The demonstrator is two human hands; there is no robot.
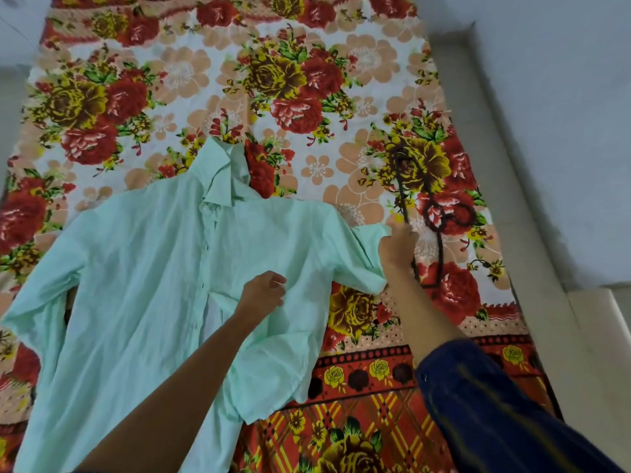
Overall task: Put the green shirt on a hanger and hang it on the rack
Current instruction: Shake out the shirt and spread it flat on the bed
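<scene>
Left hand [264, 290] fingers curled loosely together, resting on green shirt [143, 268], likely pinning front flat. Shirt spread collar-up across floral bedsheet [307, 97]. Right hand [396, 247] at sleeve end, fingers reaching dark hanger [423, 213] just beside; grip unclear. No containers visible; rack not in view.

— Where does the shirt [143, 268] lie?
— Spread on the bed [307, 97], under the left hand [264, 291] and just left of the right hand [397, 247].
— And the hanger [433, 216]?
— On the bed, just right of and beyond the right hand, beside the shirt's sleeve.
</scene>
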